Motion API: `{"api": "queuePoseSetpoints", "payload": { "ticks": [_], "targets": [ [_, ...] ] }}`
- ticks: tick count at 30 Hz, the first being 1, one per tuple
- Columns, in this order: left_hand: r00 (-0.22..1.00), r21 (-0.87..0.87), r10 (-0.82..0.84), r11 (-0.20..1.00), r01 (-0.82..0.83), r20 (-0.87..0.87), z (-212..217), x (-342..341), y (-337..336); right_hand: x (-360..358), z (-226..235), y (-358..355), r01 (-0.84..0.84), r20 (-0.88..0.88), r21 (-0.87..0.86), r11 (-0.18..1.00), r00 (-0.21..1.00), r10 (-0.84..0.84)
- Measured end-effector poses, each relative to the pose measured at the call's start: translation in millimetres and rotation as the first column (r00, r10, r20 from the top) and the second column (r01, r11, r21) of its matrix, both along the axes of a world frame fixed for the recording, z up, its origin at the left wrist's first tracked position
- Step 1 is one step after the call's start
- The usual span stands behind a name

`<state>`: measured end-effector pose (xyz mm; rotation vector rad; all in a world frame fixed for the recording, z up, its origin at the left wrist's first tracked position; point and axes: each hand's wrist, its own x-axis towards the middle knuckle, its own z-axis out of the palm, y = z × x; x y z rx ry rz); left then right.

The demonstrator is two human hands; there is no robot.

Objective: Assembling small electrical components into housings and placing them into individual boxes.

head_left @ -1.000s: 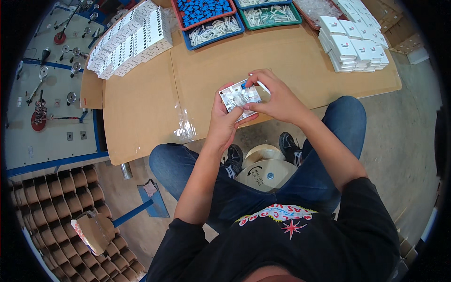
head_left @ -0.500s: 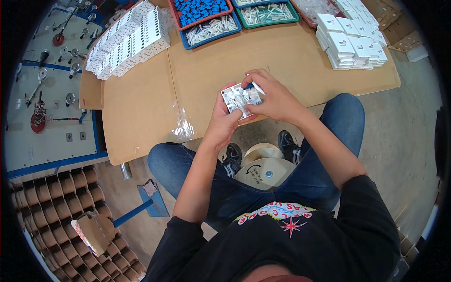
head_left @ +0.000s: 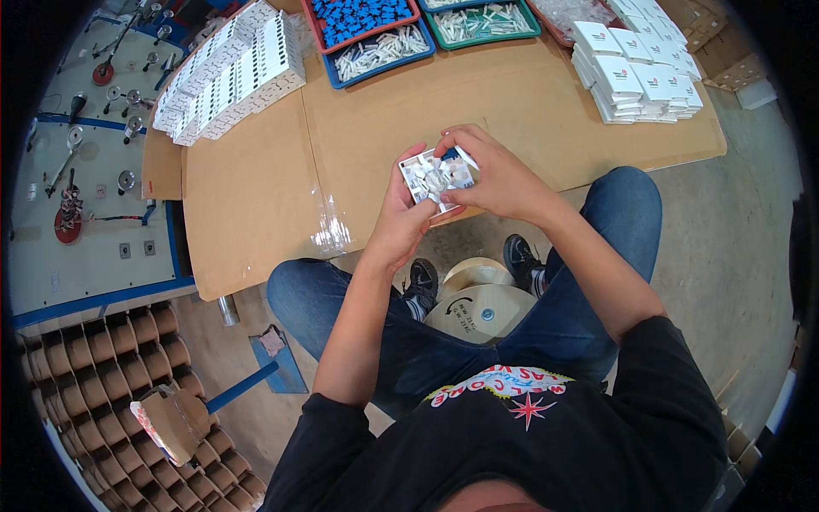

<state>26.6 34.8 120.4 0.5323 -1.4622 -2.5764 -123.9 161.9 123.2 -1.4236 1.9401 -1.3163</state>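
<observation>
Our left hand (head_left: pixel 399 213) cradles the white box (head_left: pixel 409 177), likely for steadiness, our right hand (head_left: pixel 490 175) clasping the opposite side.

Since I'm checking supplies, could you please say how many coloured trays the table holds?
5 visible: red tray at left, blue tray in front, green tray to its right, second blue tray behind that, second red tray rightmost; more may be hidden.

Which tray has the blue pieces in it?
The leftmost one, a red tray: only it shows blue pieces; the other trays hold white pieces or clear plastic.
</observation>
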Motion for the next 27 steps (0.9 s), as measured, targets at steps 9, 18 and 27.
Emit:
{"api": "queuePoseSetpoints", "payload": {
  "ticks": [9, 18, 27],
  "targets": [
    [1.0, 0.106, 0.0, 0.994, 0.001, -0.009, 0.6, -1.2, -1.9, -3.5, 8.6, 4.3, -0.042, 0.052, 0.061, 0.997, 0.998, 0.039],
    [0.997, 0.349, 0.027, 0.937, 0.003, -0.079, -1.7, -2.3, -0.7, -4.9, 10.2, 3.6, -0.046, 0.085, 0.041, 0.998, 0.995, 0.043],
    [0.987, 0.485, 0.066, 0.874, 0.014, -0.147, -7.6, -4.2, -1.3, -15.8, 20.8, 7.6, 0.027, 0.282, -0.014, 1.0, 0.959, -0.022]
  ]
}}
